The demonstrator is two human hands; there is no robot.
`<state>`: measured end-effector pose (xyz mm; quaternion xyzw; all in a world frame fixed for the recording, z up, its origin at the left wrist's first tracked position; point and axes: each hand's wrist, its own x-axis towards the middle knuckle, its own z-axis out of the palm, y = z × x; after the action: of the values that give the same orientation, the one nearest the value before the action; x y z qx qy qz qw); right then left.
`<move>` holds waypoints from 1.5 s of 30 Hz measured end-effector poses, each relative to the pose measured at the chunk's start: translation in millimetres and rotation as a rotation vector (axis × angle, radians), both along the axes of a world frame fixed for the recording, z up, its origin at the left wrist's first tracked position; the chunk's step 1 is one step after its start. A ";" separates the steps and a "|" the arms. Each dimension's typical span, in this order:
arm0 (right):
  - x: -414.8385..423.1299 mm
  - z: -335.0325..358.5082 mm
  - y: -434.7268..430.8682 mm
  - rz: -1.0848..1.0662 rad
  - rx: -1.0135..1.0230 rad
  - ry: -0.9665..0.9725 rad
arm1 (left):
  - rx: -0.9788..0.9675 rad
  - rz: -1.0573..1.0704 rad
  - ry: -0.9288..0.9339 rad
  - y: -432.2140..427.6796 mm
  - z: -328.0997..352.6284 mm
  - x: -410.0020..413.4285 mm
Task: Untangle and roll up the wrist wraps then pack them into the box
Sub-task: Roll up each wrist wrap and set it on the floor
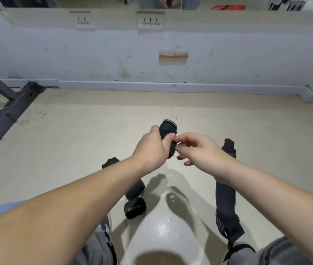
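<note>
Left hand: curled round the rolled wrist wrap, held above the floor.
Right hand: fingertips pinching that roll's lower end, other fingers loose.
Floor: unrolled wrap lying flat on the right; lettered roll on the left.

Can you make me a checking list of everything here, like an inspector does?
Surface: pale floor, lightly scuffed.
Job's things: rolled wrap held up; lettered roll on the floor; flat wrap unrolled on the right; no box recognised.
Clutter: glossy white object, unclear what.
Grips: left hand holds the rolled wrap; right hand pinches its lower end.
Cables: nothing seen.
Surroundings: wall sockets, metal frame at left.
</note>
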<state>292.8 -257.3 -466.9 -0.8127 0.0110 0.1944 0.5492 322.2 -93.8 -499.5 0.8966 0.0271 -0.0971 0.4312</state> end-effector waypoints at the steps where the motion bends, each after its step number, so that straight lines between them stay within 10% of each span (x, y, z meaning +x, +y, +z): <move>1: -2.4 -10.9 2.8 0.080 -0.037 0.054 | 0.074 0.000 0.019 2.6 -15.0 0.5; 10: -11.2 -142.4 9.6 0.486 -0.521 0.451 | 0.420 -0.079 0.262 -0.7 -186.0 -41.0; 16: 11.9 -238.2 -35.6 0.073 -0.424 0.571 | 0.498 -0.154 0.371 -8.3 -244.4 -25.6; 25: -12.0 -334.3 -123.4 -0.445 -0.814 0.611 | 0.668 -0.211 0.455 -3.5 -302.4 -23.9; 35: -22.4 -367.5 -156.0 -0.744 -0.527 0.690 | 0.663 -0.237 0.222 -8.4 -270.2 -12.2; 45: 17.9 -297.5 -86.7 -0.600 -0.023 0.608 | 0.074 -0.125 0.364 -63.4 -250.8 -16.7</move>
<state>310.7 -344.0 -764.4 -0.6850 0.4108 0.2567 0.5442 305.5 -157.2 -750.3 0.8794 0.0524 -0.2834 0.3791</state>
